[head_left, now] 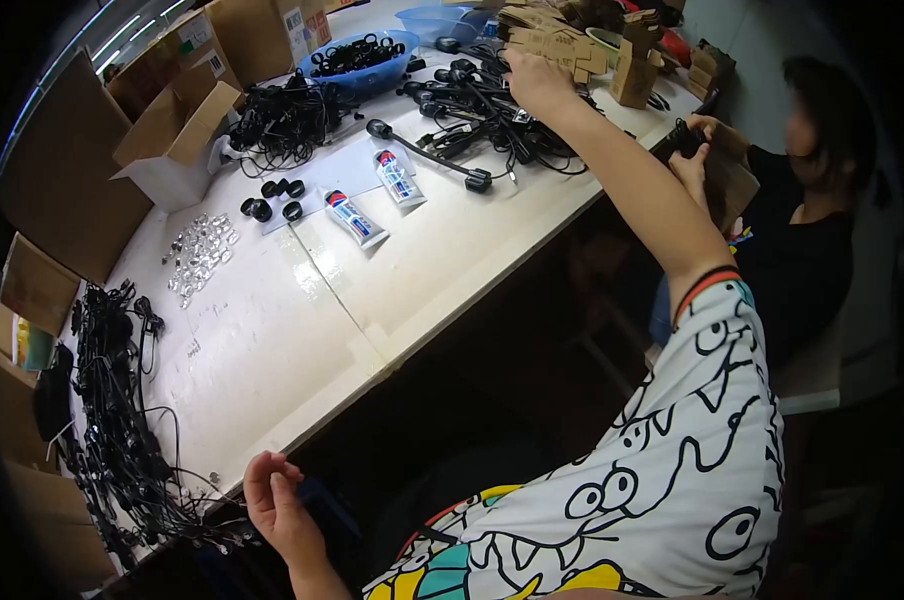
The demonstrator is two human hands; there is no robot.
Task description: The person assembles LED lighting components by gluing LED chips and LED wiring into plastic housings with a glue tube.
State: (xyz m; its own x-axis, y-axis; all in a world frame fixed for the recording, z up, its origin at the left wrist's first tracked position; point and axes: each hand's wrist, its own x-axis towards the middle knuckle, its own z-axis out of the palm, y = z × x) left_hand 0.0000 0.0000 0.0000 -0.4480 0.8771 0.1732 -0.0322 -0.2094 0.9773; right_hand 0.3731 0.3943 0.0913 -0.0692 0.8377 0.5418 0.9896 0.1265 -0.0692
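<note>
My right arm stretches across to the far side of the table, where my right hand (544, 86) is at a pile of black corded gadgets with flexible necks (472, 105). Its fingertips are down among the cords and partly hidden, so a grip cannot be made out. Near the table's front edge, my left hand (280, 505) is raised with loosely curled fingers and nothing visible in it. A heap of black cables (122, 400) lies beside it to the left. One gooseneck gadget (432, 157) lies apart from the pile, towards the table's middle.
Two glue-like tubes (354, 218), black rings (260, 210) and clear discs (202, 250) lie mid-table. Behind are a blue basin (372, 75) of black rings, an open carton (177, 140) and flat cardboard boxes (557, 45). A co-worker (802, 220) sits at the right, holding something black.
</note>
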